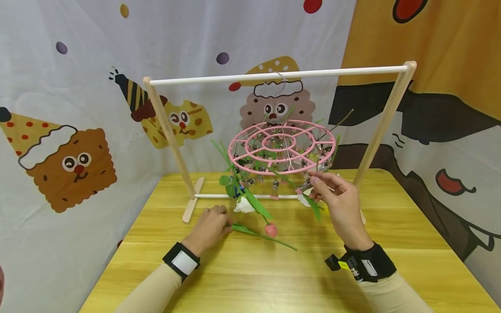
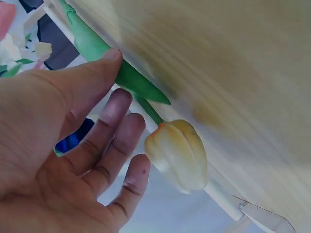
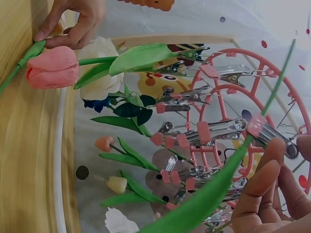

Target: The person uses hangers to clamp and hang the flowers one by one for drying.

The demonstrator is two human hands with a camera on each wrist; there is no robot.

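My left hand is low over the table, its thumb and index finger pinching the green leaf and stem of a pale yellow tulip. The tulip's long stem points right; its bloom is hidden in the head view. My right hand pinches a metal clip at the right front of the pink round clip hanger. Pink pads of this clip lie on a green stem with a long leaf. Beside it, a pink tulip hangs bloom down from the hanger.
A wooden stand with a white top bar carries the hanger over the wooden table. Several other clips hold artificial flowers, among them a white bloom and dark blue petals. A patterned curtain hangs behind.
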